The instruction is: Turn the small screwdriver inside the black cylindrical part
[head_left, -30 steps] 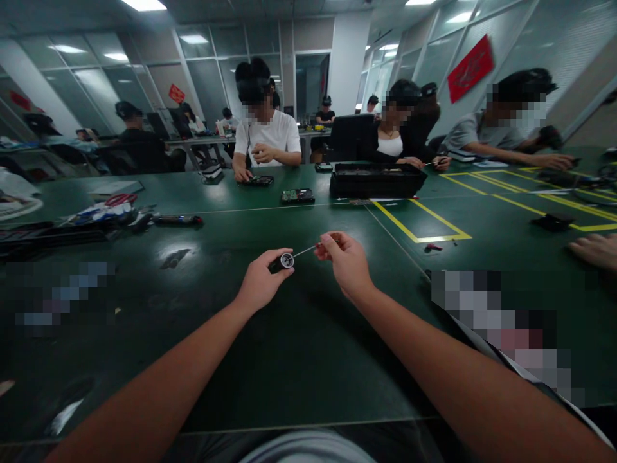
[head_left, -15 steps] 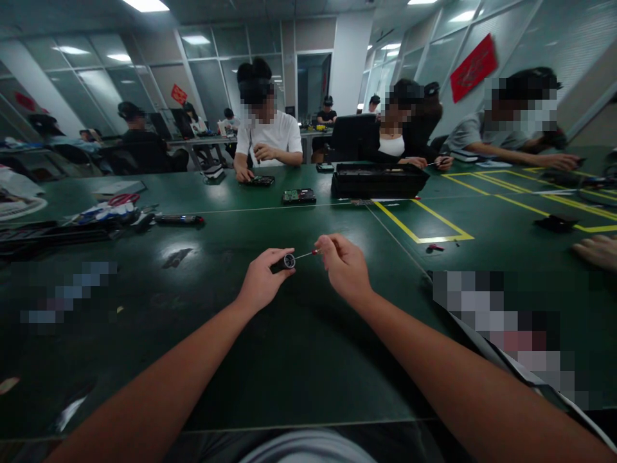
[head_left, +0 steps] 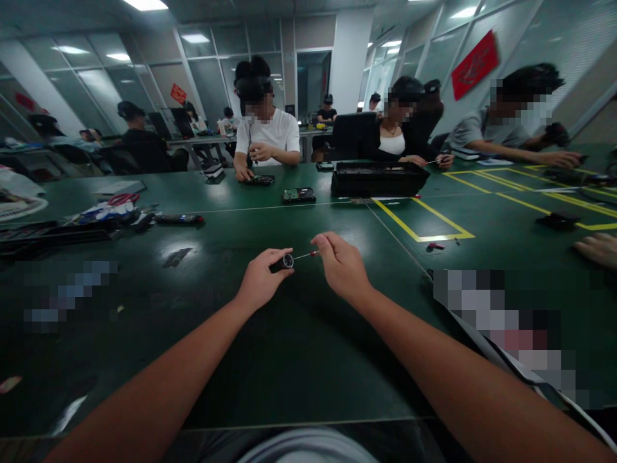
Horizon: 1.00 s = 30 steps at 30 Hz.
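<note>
Above the green table, my left hand (head_left: 260, 280) is closed around a short black cylinder (head_left: 288, 261), whose round end with a pale ring faces me. My right hand (head_left: 343, 262) pinches a thin screwdriver (head_left: 313, 253) with a red part near the fingers. Its metal shaft points left, and the tip is at the cylinder's ringed end. I cannot tell whether the tip touches the cylinder or goes inside it. Most of the screwdriver's handle is hidden by my right fingers.
A black open box (head_left: 378, 180) and a green circuit board (head_left: 299, 195) stand farther back on the table (head_left: 270, 379). Tools and red-handled scissors (head_left: 124, 199) lie at the left, near a dark pen-like tool (head_left: 179, 219). Yellow tape (head_left: 446, 238) marks the right. Co-workers sit opposite.
My right hand has shifted very slightly left and turned a little, covering more of the screwdriver's handle end. My left hand and the cylinder are nearly still.
</note>
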Tool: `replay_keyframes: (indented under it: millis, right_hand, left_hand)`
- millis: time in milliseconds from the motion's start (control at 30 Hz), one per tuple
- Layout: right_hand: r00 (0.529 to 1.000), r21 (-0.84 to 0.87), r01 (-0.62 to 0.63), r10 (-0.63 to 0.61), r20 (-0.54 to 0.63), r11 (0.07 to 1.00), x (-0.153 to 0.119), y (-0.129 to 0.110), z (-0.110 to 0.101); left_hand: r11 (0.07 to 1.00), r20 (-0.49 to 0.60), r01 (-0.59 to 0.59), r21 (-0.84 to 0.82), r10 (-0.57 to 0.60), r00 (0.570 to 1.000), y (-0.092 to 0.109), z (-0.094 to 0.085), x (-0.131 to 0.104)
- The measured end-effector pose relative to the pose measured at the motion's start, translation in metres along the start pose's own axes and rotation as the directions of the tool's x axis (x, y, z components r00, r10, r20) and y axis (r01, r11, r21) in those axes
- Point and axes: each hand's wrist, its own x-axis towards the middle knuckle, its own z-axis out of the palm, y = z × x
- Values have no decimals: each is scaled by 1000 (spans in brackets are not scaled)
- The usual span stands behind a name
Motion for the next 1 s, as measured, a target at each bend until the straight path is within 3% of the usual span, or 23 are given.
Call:
replay_keyframes:
  millis: [233, 433, 633, 733, 833, 900, 1000]
  right_hand:
    - [999, 99, -38, 36, 29, 994, 0, 3, -1]
    - [999, 22, -27, 27, 21, 999, 1, 2, -1]
    - [998, 238, -46, 53, -20, 970, 3, 11, 7]
    - [988, 434, -123, 153, -35, 892, 8, 18, 12]
    - [912, 618, -304, 410, -32, 725, 14, 28, 13]
    - [869, 630, -309, 481, -118, 712, 16, 33, 12]
    - [884, 587, -246, 427, -190, 771, 16, 34, 10]
  left_hand:
    - [1000, -15, 6, -7, -6, 1000, 1, 0, 1]
    - [1000, 6, 15, 1, -15, 1000, 2, -1, 0]
    - [1000, -29, 18, -13, -18, 999, 4, -4, 2]
    - [1000, 10, -18, -3, 18, 1000, 8, -4, 2]
    - [998, 34, -56, 29, 55, 998, 12, -5, 2]
    - [998, 17, -44, 55, 44, 999, 13, -5, 2]
    - [997, 24, -18, 76, 16, 1000, 12, -4, 2]
